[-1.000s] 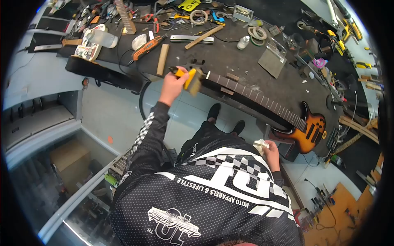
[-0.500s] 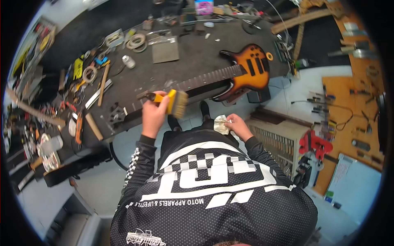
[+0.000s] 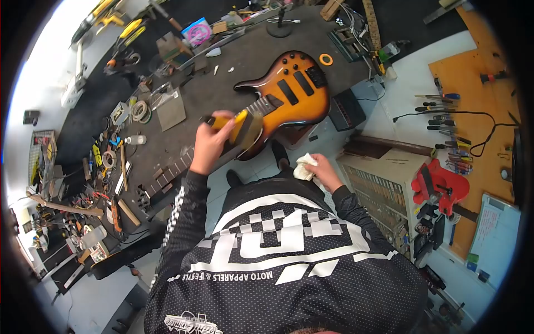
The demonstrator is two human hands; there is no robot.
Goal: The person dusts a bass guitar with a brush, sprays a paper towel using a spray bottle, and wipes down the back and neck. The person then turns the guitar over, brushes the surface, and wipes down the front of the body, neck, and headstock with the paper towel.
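Note:
My left hand (image 3: 208, 146) is closed around the handle of a yellow brush (image 3: 240, 123), its bristles smeared by motion. The brush is over the strip between the fretboard and the body of a sunburst electric bass guitar (image 3: 305, 108), and whether the bristles touch it I cannot tell. The bass lies on the dark workbench (image 3: 206, 83), its neck (image 3: 172, 172) running toward the lower left, partly hidden by my hand and the brush. Below the body's edge, in front of my trousers, my right hand (image 3: 327, 172) grips a crumpled white cloth (image 3: 305, 166).
A roll of yellow tape (image 3: 326, 59) lies beyond the bass body. Tape rolls (image 3: 140, 111), a white bottle (image 3: 135, 140) and many tools crowd the bench's left side. A red guitar body (image 3: 445, 186) and a tool board (image 3: 473, 122) are at the right.
The view has turned, so the bench and bass appear rotated. Relative to the bass, the brush in my left hand has shifted toward the body. My right hand still holds the cloth.

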